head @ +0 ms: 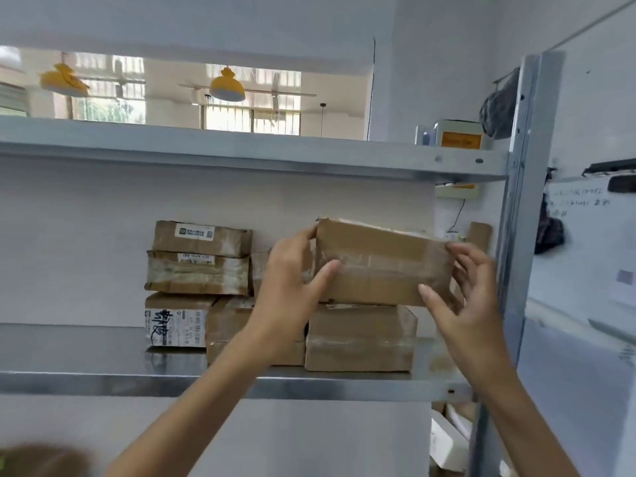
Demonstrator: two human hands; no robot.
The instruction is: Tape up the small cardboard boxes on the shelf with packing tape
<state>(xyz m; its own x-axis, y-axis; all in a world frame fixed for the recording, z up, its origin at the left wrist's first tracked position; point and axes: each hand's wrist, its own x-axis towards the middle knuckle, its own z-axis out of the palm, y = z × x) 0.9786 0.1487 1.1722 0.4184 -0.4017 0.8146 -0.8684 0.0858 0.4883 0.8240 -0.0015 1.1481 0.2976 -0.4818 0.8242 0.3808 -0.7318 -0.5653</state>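
Cardboard boxes: seven counted. One held box point(382, 266); left stack point(199, 259) of three; one centre box point(234, 332); one partly hidden box point(260, 266) above it; one right-hand box point(361, 339).
Hands: two, left hand point(292, 273) and right hand point(464, 290).
Shelf boards: two, upper shelf board point(241, 149) and lower shelf board point(69, 352).
Yellow lamps: two, left lamp point(63, 80) and right lamp point(227, 86).

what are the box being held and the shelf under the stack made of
The held box looks like brown cardboard, matte, banded with glossy clear tape that shows whitish glare and wrinkles. The shelf seems to be sheet metal, perhaps galvanized steel: grey, dull sheen, faint reflections of the boxes.
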